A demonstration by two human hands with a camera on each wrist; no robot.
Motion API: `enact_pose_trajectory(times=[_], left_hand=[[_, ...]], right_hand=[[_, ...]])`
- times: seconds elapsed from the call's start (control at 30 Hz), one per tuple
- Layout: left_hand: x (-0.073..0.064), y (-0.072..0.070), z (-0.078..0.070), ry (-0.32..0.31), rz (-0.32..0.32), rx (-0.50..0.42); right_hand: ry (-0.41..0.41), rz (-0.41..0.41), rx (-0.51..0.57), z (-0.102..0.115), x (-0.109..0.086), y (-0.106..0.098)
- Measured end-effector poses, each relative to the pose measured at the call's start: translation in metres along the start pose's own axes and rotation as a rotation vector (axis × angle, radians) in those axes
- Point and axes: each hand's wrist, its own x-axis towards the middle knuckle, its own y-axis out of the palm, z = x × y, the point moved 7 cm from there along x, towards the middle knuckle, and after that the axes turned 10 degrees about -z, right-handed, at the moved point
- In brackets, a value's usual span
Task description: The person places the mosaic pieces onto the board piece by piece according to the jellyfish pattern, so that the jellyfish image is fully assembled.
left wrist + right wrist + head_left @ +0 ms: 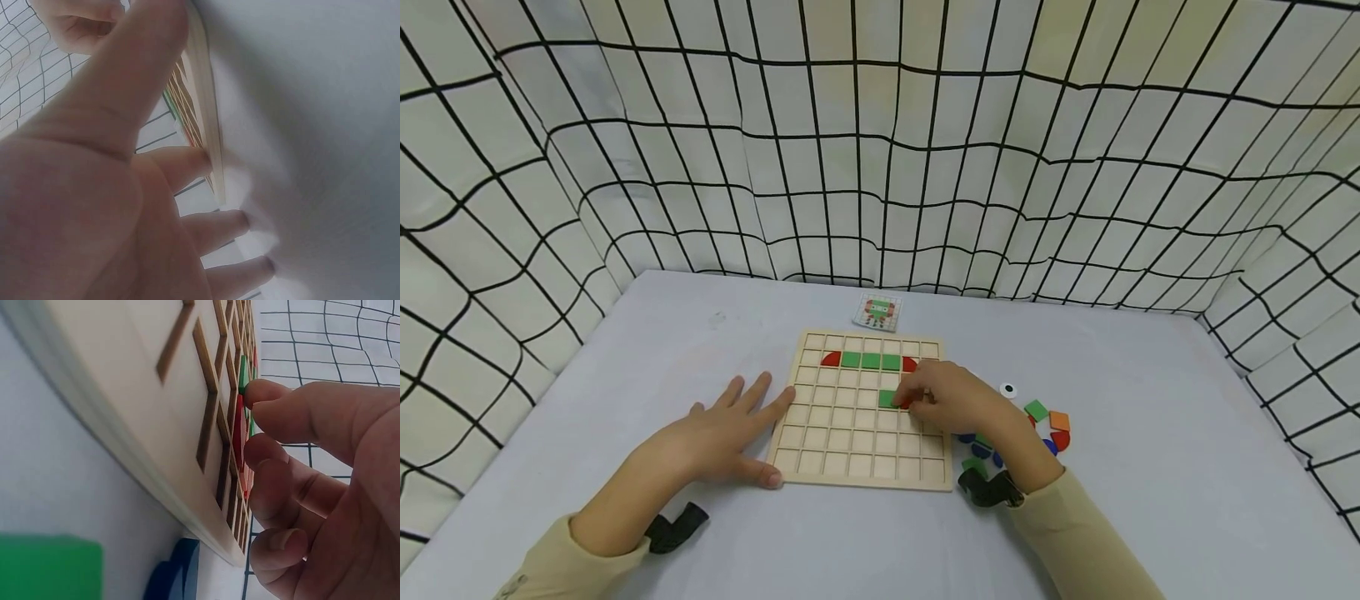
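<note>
A wooden grid board [850, 442] lies on the white tabletop. My left hand [722, 437] is spread flat beside it, thumb at the near left corner and index fingertip on the left edge. Along an upper row, several green squares [871, 361] sit between two red rounded pieces [831, 359]. Lower down, another green square [886, 398] fills a cell. My right hand [951, 396] bends over the board, its curled fingertips at a red piece [238, 434] beside that square. The fingers partly hide this red piece.
Right of the board lie loose pieces: an orange square [1059, 420], a green square [1036, 410], a red piece [1060, 440], a white disc with a black centre [1008, 390], and several blue ones. A pattern card [877, 312] lies behind the board. Black netting [880, 133] surrounds the table.
</note>
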Motion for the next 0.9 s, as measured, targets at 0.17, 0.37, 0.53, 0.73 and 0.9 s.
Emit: enact_pose_trajectory(times=[0.17,0.37,0.53,0.73,0.9], left_hand=[[0.0,0.002,0.001,-0.003,0.004,-0.008],[0.0,0.001,0.001,0.007,0.004,-0.011],[0.0,0.0,0.0,0.008,0.005,-0.01],[-0.001,-0.001,0.0,0.005,0.003,-0.009],[-0.001,-0.001,0.0,0.011,0.003,-0.007]], right_hand=[[-0.012,0.006,0.045,0.0,-0.003,-0.005],[0.066,-0.012,0.087,-0.014,-0.01,-0.026],[0.181,0.084,0.031,-0.034,-0.021,-0.036],[0.322,0.159,-0.032,-0.055,-0.036,-0.044],[0.394,0.188,-0.064,-0.063,-0.042,-0.042]])
